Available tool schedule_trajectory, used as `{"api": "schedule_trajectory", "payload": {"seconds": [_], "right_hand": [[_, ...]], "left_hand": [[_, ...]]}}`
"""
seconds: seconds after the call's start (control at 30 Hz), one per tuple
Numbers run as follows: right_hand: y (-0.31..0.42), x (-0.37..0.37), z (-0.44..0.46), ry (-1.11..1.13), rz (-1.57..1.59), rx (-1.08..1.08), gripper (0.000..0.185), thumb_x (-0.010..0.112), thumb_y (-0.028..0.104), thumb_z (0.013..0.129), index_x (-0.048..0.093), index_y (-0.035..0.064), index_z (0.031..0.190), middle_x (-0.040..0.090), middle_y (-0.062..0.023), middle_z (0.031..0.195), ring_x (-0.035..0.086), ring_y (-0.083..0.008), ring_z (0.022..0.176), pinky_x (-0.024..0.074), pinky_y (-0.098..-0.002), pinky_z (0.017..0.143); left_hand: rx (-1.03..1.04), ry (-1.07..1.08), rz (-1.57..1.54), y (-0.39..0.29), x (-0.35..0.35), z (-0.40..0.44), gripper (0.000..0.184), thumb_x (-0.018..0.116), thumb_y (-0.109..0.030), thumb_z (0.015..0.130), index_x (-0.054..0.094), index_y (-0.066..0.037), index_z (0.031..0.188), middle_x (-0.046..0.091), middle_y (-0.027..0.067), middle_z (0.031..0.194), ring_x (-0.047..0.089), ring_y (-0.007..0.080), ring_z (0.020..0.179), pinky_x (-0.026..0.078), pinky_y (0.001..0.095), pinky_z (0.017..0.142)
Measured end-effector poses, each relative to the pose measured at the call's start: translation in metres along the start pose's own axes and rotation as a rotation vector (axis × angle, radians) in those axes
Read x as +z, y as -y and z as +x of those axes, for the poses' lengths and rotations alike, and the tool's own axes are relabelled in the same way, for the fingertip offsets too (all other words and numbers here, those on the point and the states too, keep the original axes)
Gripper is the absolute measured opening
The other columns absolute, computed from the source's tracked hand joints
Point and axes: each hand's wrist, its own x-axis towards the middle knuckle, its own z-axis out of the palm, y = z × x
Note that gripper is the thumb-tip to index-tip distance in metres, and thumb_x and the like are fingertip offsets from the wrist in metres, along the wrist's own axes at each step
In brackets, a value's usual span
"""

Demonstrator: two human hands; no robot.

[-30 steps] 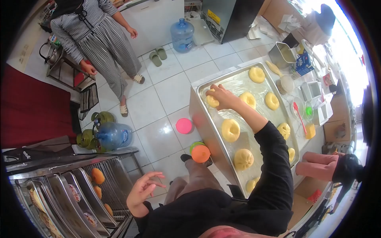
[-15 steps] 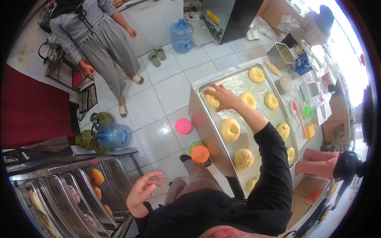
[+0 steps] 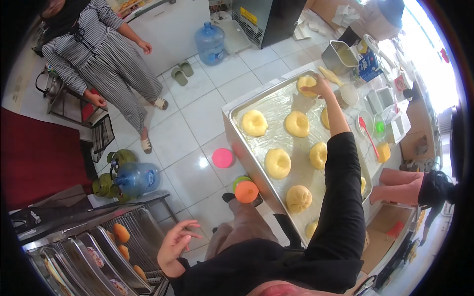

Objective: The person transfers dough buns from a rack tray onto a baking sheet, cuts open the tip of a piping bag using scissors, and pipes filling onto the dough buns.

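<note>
Compared with a second ago, the person's right hand (image 3: 323,89) has left the pale yellow, round dough piece with a dimpled middle (image 3: 254,123) at the tray's far left corner, which now lies fully uncovered. It has crossed to a similar pale yellow dough round (image 3: 304,81) at the far right corner, its fingers (image 3: 310,89) curled against that piece's right side; whether they grip it or only press, I cannot tell. The left hand (image 3: 174,245) hangs in the air before the body much as it did, holding nothing, fingers loosely spread. The view has also shifted slightly.

Both dough pieces lie with others on a large, shiny, silver metal tray (image 3: 282,101), which sits on a white tabletop (image 3: 376,170). Beyond its right rim are a red spatula (image 3: 369,137), a blue milk carton (image 3: 368,67) and a rectangular metal tin (image 3: 340,58).

On the white tiled floor (image 3: 197,123) stands a clear blue water jug (image 3: 209,44); a person in striped clothes (image 3: 116,61) stands at upper left, above a metal rack of baked buns.
</note>
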Motion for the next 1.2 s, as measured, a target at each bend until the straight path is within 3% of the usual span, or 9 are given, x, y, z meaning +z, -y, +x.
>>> {"api": "schedule_trajectory", "payload": {"seconds": [0.17,0.37,0.63,0.7,0.87,1.0,1.2], "right_hand": [[0.005,0.02,0.005,-0.04,-0.234,-0.042,0.083,0.075,0.04,0.045,0.041,0.0183,0.118,0.042,-0.0171,0.109,0.048,-0.0308,0.093,0.0454,-0.0406,0.072],[-0.005,0.028,0.024,-0.054,-0.199,0.002,0.075,0.071,0.034,0.045,0.044,0.0163,0.113,0.047,-0.0158,0.101,0.044,-0.0322,0.099,0.0375,-0.0416,0.084],[0.005,0.001,-0.007,-0.037,-0.152,-0.112,0.094,0.075,0.047,0.043,0.036,0.0099,0.12,0.041,-0.0244,0.115,0.037,-0.0354,0.111,0.0344,-0.0435,0.088],[0.003,-0.017,-0.027,-0.085,-0.128,-0.179,0.091,0.073,0.047,0.047,0.036,0.0088,0.121,0.042,-0.0244,0.113,0.039,-0.0359,0.109,0.0346,-0.042,0.088],[0.003,-0.099,-0.125,-0.158,-0.013,-0.263,0.076,0.068,0.043,0.059,0.035,0.0138,0.121,0.041,-0.0202,0.111,0.043,-0.0324,0.103,0.0363,-0.0386,0.086],[-0.027,-0.147,-0.233,-0.276,0.05,-0.352,0.063,0.064,0.038,0.067,0.039,0.0119,0.119,0.044,-0.0152,0.115,0.044,-0.028,0.104,0.0367,-0.036,0.086],[-0.109,-0.168,-0.427,-0.164,0.24,-0.164,0.049,0.062,0.031,0.073,0.045,0.0088,0.113,0.048,-0.0078,0.112,0.047,-0.0218,0.099,0.0393,-0.0336,0.084]], "left_hand": [[-0.014,0.015,-0.001,-0.002,0.005,0.012,0.037,0.042,-0.005,0.081,0.038,-0.001,0.117,0.047,0.0109,0.11,0.057,0.0179,0.089,0.04,0.0152,0.048],[-0.005,0.003,-0.011,-0.003,0.005,0.016,0.037,0.041,-0.004,0.081,0.038,-0.001,0.117,0.047,0.0112,0.11,0.057,0.0185,0.09,0.04,0.0148,0.047],[0.016,0.01,0.021,0.0,0.009,0.015,0.039,0.045,-0.011,0.08,0.037,0.0,0.117,0.047,0.0158,0.108,0.057,0.0219,0.087,0.041,0.0155,0.044],[0.042,0.029,0.033,-0.003,0.012,0.014,0.04,0.046,-0.013,0.08,0.037,0.0,0.117,0.047,0.0168,0.108,0.058,0.0234,0.086,0.041,0.0161,0.043],[0.097,0.06,0.1,-0.002,0.025,0.006,0.043,0.05,-0.019,0.079,0.037,0.001,0.115,0.048,0.0166,0.105,0.059,0.0259,0.081,0.041,0.0165,0.042],[0.152,0.132,0.133,0.002,0.036,-0.008,0.045,0.051,-0.021,0.079,0.037,0.003,0.114,0.047,0.0169,0.104,0.059,0.0257,0.079,0.041,0.016,0.041],[0.181,0.337,0.197,0.017,0.06,-0.026,0.044,0.049,-0.017,0.079,0.035,0.002,0.116,0.045,0.0183,0.105,0.059,0.0258,0.08,0.042,0.0173,0.041]]}}
